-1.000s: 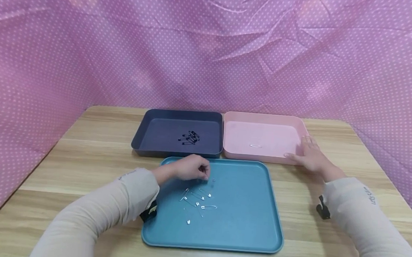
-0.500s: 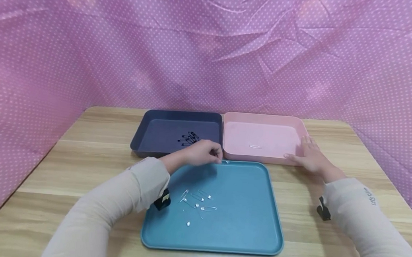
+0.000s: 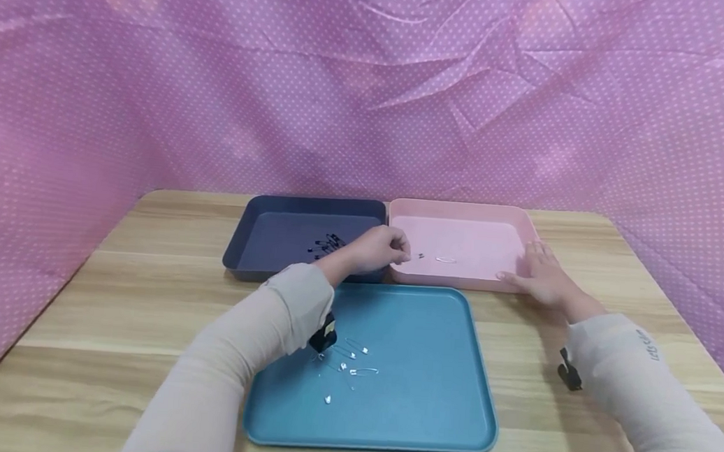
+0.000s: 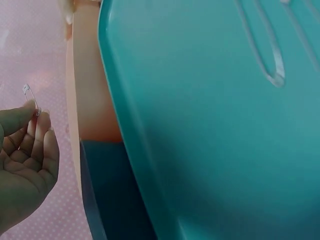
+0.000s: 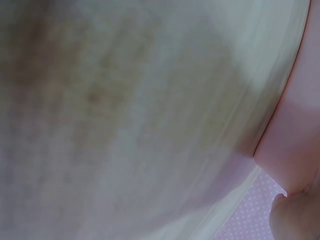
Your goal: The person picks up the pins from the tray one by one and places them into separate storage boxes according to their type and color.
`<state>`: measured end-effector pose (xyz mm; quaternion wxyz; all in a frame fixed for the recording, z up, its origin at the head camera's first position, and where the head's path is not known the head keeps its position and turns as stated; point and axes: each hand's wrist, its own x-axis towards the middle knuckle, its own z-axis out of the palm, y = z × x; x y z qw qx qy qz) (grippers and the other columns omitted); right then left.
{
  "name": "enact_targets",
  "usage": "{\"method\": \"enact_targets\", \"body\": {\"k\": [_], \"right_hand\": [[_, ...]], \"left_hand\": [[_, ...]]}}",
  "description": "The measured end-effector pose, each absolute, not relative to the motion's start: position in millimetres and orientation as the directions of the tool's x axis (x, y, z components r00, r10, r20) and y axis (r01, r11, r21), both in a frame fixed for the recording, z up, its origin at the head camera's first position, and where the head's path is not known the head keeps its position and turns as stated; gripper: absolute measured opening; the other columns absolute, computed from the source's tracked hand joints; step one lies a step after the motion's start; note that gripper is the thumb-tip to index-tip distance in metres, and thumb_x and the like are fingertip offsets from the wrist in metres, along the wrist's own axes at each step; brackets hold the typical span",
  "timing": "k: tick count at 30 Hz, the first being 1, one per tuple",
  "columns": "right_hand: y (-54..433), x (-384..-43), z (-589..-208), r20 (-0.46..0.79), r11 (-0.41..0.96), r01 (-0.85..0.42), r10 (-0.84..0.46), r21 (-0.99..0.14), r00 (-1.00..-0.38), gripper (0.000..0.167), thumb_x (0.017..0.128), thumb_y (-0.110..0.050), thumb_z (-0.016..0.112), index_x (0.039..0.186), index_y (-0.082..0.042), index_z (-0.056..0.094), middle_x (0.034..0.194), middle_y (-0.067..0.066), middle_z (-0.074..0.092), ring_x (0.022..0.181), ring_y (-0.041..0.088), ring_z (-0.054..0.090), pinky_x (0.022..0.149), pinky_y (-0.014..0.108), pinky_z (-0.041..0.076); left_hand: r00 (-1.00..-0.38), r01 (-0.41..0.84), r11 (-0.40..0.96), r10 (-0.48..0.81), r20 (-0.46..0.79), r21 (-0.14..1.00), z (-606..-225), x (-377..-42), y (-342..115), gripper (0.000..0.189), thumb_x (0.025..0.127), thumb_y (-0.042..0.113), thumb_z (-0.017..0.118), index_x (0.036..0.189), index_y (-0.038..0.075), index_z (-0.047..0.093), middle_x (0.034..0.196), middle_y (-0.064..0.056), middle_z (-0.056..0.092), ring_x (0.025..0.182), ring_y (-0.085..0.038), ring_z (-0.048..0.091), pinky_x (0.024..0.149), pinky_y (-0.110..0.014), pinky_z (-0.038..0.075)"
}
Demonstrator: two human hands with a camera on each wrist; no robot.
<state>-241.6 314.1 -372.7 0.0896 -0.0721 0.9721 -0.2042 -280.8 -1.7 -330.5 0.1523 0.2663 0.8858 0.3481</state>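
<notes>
On the pale wood-grained desk [image 3: 99,292], a heap of black safety pins [image 3: 329,242] is contained in a dark navy rectangular tray [image 3: 280,231] at the far left. Nearer, thin silver metal safety pins [image 3: 353,372] are scattered over the left half of a flat teal rectangular tray [image 3: 427,371], partly overhung by a beige left sleeve [image 3: 254,330]. Above the left end of a pale pink rectangular tray [image 3: 481,241], one upright silver safety pin [image 4: 26,88] is pinched between thumb and fingers in the grip of the left hand [image 3: 374,248]. Beside it, a single silver pin [image 3: 445,260] is seen lying flat in the pink tray, whose right front corner is touched by the right hand [image 3: 544,277], its grip released, fingers extended.
</notes>
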Motion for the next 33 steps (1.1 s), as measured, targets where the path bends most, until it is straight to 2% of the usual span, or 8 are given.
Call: {"method": "enact_targets", "body": {"k": [7,24,27,29,33], "right_hand": [[312.4,-241.6,-370.9,-0.127,0.908,-0.106,-0.171,-0.406,-0.977,0.101,0.081,-0.057,0.044,0.129,0.014,-0.008,0.134,0.031,-0.014,0.123,0.041,-0.013,0.096,0.052,-0.004],[313.8,-241.2,-372.0,-0.139,0.915,-0.103,-0.169,-0.389,-0.976,0.100,0.081,-0.057,0.042,0.129,0.013,-0.010,0.134,0.030,-0.015,0.123,0.042,-0.013,0.097,0.051,-0.004],[314.0,-241.1,-371.9,-0.142,0.917,-0.100,-0.166,-0.387,-0.976,0.101,0.081,-0.057,0.042,0.130,0.013,-0.010,0.134,0.030,-0.015,0.123,0.042,-0.013,0.097,0.051,-0.004],[314.0,-241.0,-372.0,-0.144,0.917,-0.097,-0.164,-0.387,-0.976,0.101,0.081,-0.058,0.042,0.130,0.013,-0.010,0.134,0.030,-0.016,0.123,0.041,-0.013,0.096,0.051,-0.004],[313.2,-240.9,-371.6,-0.146,0.916,-0.094,-0.163,-0.391,-0.976,0.101,0.081,-0.058,0.042,0.130,0.013,-0.009,0.134,0.029,-0.016,0.123,0.041,-0.013,0.096,0.052,-0.004]], "left_hand": [[-0.833,0.323,0.590,0.548,-0.073,0.740,-341.9,-292.2,14.6,0.007,0.085,0.014,0.055,0.082,0.008,0.058,0.079,-0.002,0.057,0.074,-0.013,0.053,0.062,-0.023,0.042],[-0.885,0.277,0.614,0.463,-0.053,0.739,-361.8,-308.6,54.4,0.006,0.081,0.009,0.059,0.079,0.004,0.060,0.073,-0.003,0.058,0.066,-0.011,0.052,0.056,-0.017,0.040],[-0.899,0.253,0.627,0.433,-0.060,0.736,-362.2,-310.3,60.5,0.004,0.080,0.008,0.060,0.078,0.004,0.061,0.070,-0.002,0.057,0.062,-0.011,0.050,0.053,-0.017,0.039],[-0.912,0.220,0.639,0.403,-0.077,0.738,-357.4,-306.5,63.8,0.006,0.080,0.007,0.059,0.081,0.002,0.061,0.072,-0.005,0.059,0.058,-0.010,0.046,0.047,-0.015,0.035],[-0.935,0.159,0.676,0.338,-0.111,0.720,-367.2,-315.9,72.7,0.005,0.081,0.008,0.058,0.080,0.004,0.062,0.073,-0.006,0.059,0.059,-0.013,0.048,0.048,-0.019,0.039]]}}
